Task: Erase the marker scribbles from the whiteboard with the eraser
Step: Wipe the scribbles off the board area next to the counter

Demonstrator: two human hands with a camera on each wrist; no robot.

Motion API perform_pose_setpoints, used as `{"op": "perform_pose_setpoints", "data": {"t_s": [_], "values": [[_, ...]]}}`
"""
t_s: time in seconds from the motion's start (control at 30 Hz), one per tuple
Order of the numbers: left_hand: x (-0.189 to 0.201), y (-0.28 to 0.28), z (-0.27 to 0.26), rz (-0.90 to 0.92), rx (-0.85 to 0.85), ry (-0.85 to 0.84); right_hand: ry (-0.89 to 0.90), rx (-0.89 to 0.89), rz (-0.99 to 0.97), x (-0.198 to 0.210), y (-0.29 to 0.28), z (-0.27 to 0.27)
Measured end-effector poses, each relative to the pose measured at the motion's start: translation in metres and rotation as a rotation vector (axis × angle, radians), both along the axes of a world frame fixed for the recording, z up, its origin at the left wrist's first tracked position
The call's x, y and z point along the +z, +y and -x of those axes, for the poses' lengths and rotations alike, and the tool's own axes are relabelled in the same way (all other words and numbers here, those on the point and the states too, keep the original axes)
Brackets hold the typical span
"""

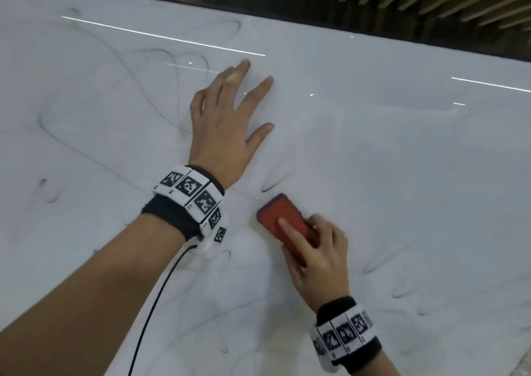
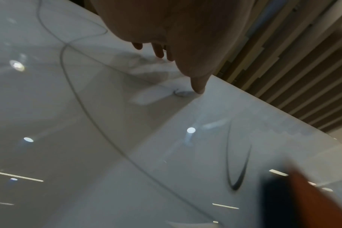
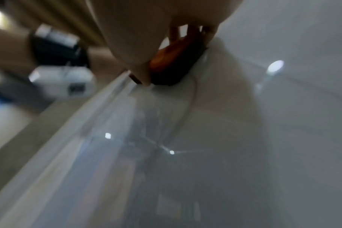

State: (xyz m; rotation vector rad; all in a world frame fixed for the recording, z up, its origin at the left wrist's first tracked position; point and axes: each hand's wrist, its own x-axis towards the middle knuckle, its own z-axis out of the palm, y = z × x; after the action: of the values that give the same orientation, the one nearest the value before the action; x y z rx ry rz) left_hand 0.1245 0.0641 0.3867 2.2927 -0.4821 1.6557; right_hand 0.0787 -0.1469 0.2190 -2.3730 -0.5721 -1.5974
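Whiteboard (image 1: 402, 145) scribbles faint; right hand (image 1: 319, 257) fingers grip blurred eraser (image 1: 283, 220); left hand (image 1: 227, 128) splayed flat.

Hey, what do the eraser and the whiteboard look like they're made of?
Eraser: red top, probably matte plastic; dark underside in the right wrist view looks like felt, though blurred. Whiteboard: glossy white surface, coated or glass, mirroring ceiling lights.
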Motion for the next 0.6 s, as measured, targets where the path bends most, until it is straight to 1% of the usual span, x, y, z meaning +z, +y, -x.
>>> {"op": "perform_pose_setpoints", "data": {"t_s": [0.03, 0.07, 0.13, 0.27, 0.3, 0.33, 0.37, 0.4, 0.43, 0.53, 0.57, 0.6], "values": [[0.000, 0.001, 0.000, -0.011, 0.012, 0.008, 0.028, 0.001, 0.014, -0.009, 0.000, 0.002], [0.001, 0.001, 0.001, -0.022, 0.022, 0.014, 0.040, 0.008, -0.005, -0.004, -0.001, 0.001], [0.001, -0.001, 0.001, -0.037, 0.025, 0.019, 0.002, 0.002, -0.108, 0.031, 0.001, -0.002], [0.000, -0.002, 0.002, -0.026, 0.019, 0.036, -0.140, -0.012, -0.296, 0.120, 0.005, -0.016], [0.000, -0.001, 0.002, -0.023, 0.018, 0.041, -0.154, -0.007, -0.329, 0.131, 0.007, -0.018], [0.000, -0.001, 0.003, -0.022, 0.016, 0.046, -0.167, -0.010, -0.343, 0.134, 0.009, -0.020], [0.000, -0.001, 0.004, -0.026, 0.015, 0.047, -0.171, -0.015, -0.341, 0.127, 0.012, -0.019], [0.000, 0.000, 0.004, -0.033, 0.017, 0.047, -0.161, -0.013, -0.326, 0.110, 0.015, -0.018], [0.001, 0.000, 0.005, -0.042, 0.021, 0.047, -0.134, 0.001, -0.298, 0.083, 0.017, -0.015], [0.001, 0.001, 0.005, -0.060, 0.032, 0.065, 0.012, 0.003, -0.204, -0.018, 0.017, 0.003], [0.001, 0.001, 0.005, -0.062, 0.040, 0.074, 0.040, -0.005, -0.176, -0.037, 0.015, 0.007], [0.001, 0.000, 0.005, -0.065, 0.046, 0.082, 0.047, -0.007, -0.148, -0.040, 0.011, 0.007]]}}
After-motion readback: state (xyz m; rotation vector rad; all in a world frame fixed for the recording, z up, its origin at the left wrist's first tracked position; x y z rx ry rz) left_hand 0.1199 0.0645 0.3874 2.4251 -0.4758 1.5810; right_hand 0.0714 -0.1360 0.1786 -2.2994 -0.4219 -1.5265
